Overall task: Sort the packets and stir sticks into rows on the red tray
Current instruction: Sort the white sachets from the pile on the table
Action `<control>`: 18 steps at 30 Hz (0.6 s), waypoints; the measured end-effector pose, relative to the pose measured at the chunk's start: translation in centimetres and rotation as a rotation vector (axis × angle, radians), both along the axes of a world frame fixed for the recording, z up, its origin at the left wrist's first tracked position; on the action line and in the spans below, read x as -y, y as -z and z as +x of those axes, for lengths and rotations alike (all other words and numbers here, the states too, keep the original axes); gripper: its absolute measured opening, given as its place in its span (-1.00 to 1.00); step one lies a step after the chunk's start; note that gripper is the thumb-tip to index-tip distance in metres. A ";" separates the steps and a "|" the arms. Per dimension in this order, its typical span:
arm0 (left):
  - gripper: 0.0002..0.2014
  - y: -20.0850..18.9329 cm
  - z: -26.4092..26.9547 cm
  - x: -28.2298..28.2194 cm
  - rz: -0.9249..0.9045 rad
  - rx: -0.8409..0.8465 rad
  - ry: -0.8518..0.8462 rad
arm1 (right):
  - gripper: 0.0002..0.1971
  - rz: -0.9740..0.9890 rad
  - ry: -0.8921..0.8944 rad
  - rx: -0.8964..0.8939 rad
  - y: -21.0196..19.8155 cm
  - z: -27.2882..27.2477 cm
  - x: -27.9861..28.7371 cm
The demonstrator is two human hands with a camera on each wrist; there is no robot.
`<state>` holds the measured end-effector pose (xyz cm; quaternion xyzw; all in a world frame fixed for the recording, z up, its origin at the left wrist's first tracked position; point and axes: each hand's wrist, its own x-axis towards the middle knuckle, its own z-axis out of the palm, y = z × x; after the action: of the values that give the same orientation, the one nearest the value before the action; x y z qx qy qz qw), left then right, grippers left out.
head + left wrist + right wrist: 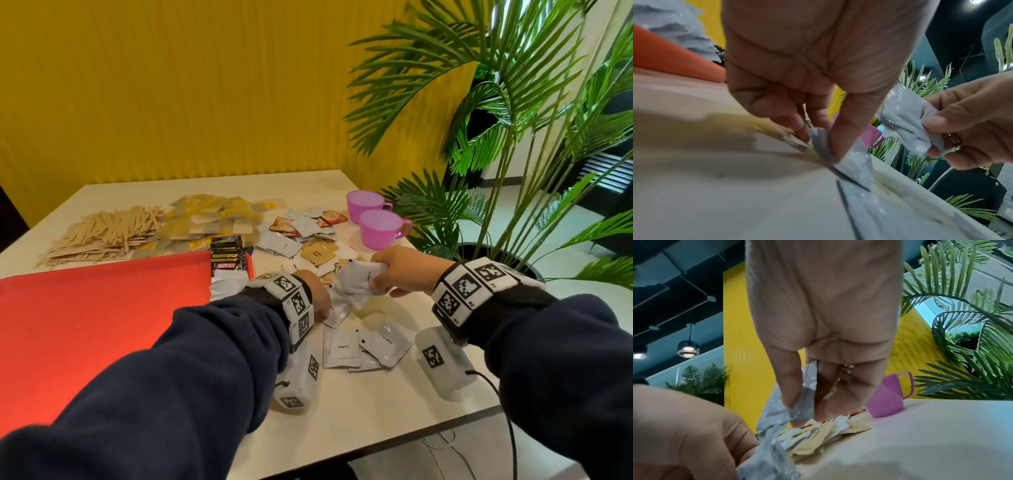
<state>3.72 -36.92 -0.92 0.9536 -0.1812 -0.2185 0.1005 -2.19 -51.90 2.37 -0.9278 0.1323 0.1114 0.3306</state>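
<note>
Progress: early. The flat red plastic tray, frame left, carries one started row at its right edge. Right hand pinches white foil packets; left hand pinches another at centre. Wooden stir sticks, upper left, remain unsorted.

**Packets, stir sticks, red tray: state at this moment**

Red tray flat at left of head view, mostly bare. At its right edge, one row: black Kopiko sachets above white packets. Stir sticks heaped at upper left, beyond tray. Yellow-printed packets piled just right of sticks. Mixed red, tan and white packets loose at centre. White "Coffee" packets flat at lower centre. Crumpled white packets raised centre right.
</note>
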 end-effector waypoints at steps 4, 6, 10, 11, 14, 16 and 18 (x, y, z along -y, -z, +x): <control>-0.74 -1.2 -0.8 -0.5 -0.145 -0.009 -0.055 | -0.74 0.122 0.019 0.061 -0.4 -0.2 0.7; -0.83 -1.2 -0.3 -0.9 -0.313 -0.026 -0.137 | -0.94 0.205 0.010 0.076 -0.7 -0.4 0.9; -0.76 -1.7 -0.4 -1.8 -0.709 -0.125 -0.227 | -0.83 0.349 0.033 0.129 -1.0 -0.6 0.6; -0.79 -1.8 -0.4 -1.9 -0.762 -0.136 -0.242 | -0.82 0.383 0.044 0.144 -1.1 -0.5 0.3; -0.87 -2.6 -0.5 -2.0 -0.859 -0.102 -0.317 | -0.81 0.536 0.069 0.194 -1.4 -0.5 -0.5; -0.87 -2.8 -0.6 -2.3 -0.909 -0.091 -0.352 | -0.80 0.638 0.072 0.228 -1.6 -0.5 -1.2; -0.83 -3.0 -0.7 -2.4 -0.979 -0.138 -0.385 | -0.83 0.675 0.054 0.250 -1.7 -0.4 -1.8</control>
<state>2.98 -34.48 2.12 0.7945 -0.0767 -0.1484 0.5838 -2.58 -50.06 4.07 -0.7691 0.0714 0.0258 0.6346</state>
